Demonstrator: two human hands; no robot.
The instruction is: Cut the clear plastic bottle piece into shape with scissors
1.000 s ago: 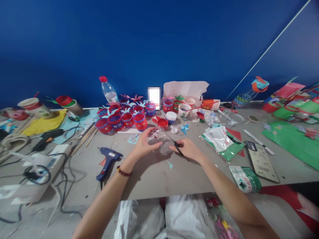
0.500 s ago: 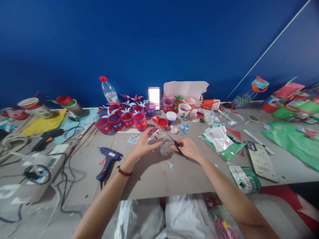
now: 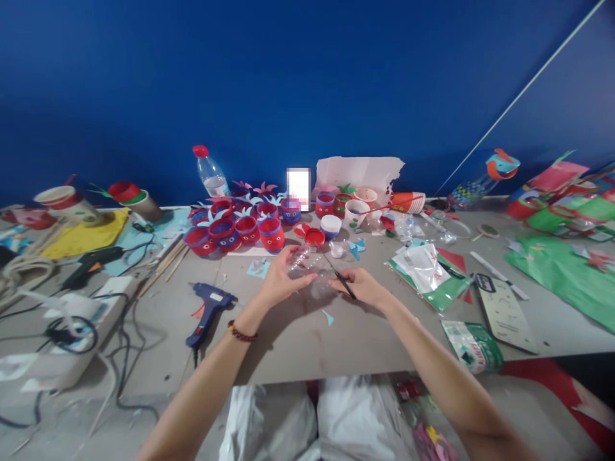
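Over the middle of the table, my left hand [image 3: 284,280] grips a clear plastic piece [image 3: 307,261], its thumb and fingers on the left side of it. My right hand [image 3: 359,286] is closed on dark-handled scissors [image 3: 344,282], whose blades point up and left toward the clear plastic. Whether the blades touch the plastic cannot be made out. Just behind the hands are a red lid [image 3: 314,238] and a white-topped jar [image 3: 330,226]. A small light-blue scrap [image 3: 328,317] lies on the table in front of the hands.
A blue glue gun [image 3: 210,312] lies left of my left arm, near cables and a power strip [image 3: 103,320]. Red and blue decorated cups [image 3: 271,234] stand behind. To the right are a green packet [image 3: 473,346] and a phone-like slab [image 3: 504,314].
Both hands have shifted slightly to the right with the plastic and scissors. The scissors sit at a slightly different angle.
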